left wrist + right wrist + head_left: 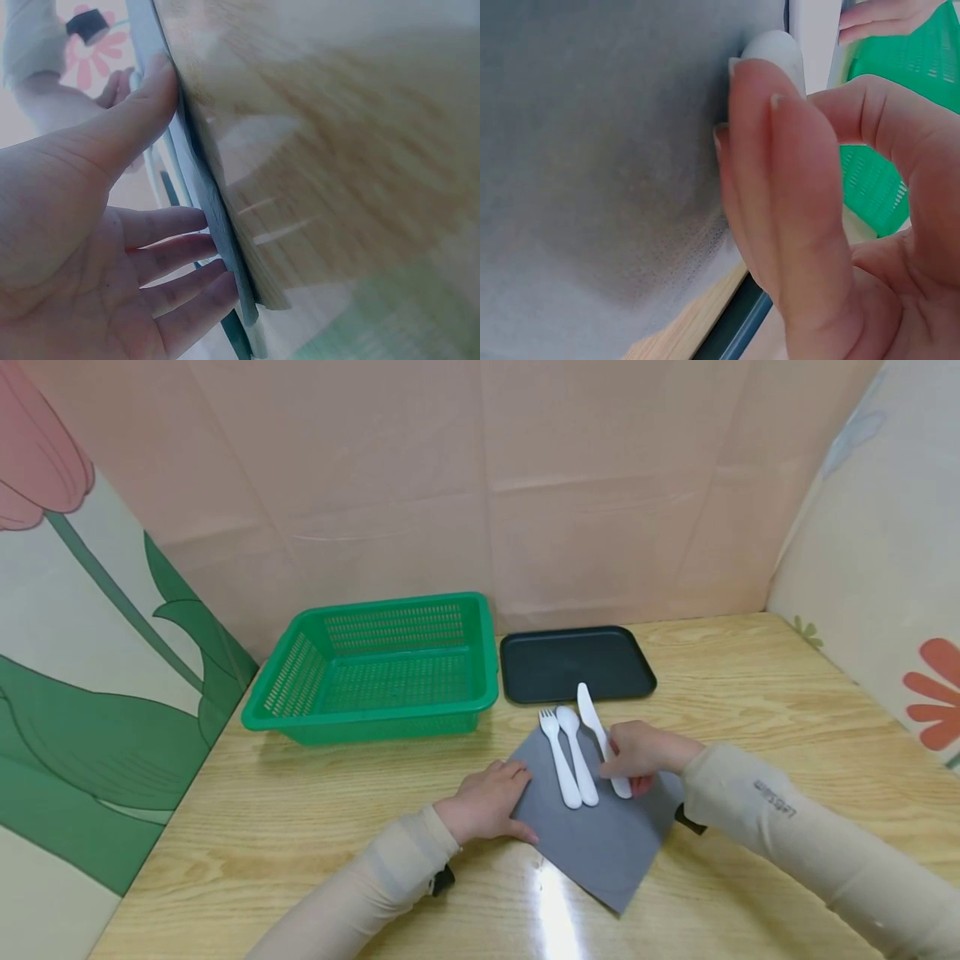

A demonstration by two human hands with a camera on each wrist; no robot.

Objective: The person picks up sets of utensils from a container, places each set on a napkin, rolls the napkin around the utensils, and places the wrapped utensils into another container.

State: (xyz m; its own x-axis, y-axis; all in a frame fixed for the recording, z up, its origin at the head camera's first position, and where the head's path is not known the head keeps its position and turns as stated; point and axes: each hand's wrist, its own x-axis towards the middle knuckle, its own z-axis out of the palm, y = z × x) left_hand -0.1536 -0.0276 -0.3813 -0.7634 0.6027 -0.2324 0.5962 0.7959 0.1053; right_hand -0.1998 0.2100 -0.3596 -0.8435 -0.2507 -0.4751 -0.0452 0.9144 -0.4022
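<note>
- The right hand (643,750) pinches a long white plastic knife (592,714) by its handle, thumb on one side and fingertips on the other.
- The white plastic knife is over the far part of a grey square cloth (600,843), its blade reaching past the cloth towards the far side; whether its handle touches the cloth I cannot tell.
- The left hand (487,802) has its thumb and fingers spread wide, touching the cloth's left edge.
- Left of the knife, a white plastic fork (561,762) and a white plastic spoon (580,762) lie side by side on the cloth, spoon between fork and knife, their heads at its far edge.
- The step in hand looks like lining up the knife, the last of the 3 pieces, beside the spoon.
- The next move seems to call for turning the blade parallel, lowering the handle flat and easing the grip, with the left hand steadying the cloth.
- On the wooden table (300,810), a black rectangular tray (570,660) sits beyond the cutlery, right of a green plastic basket (375,715).
</note>
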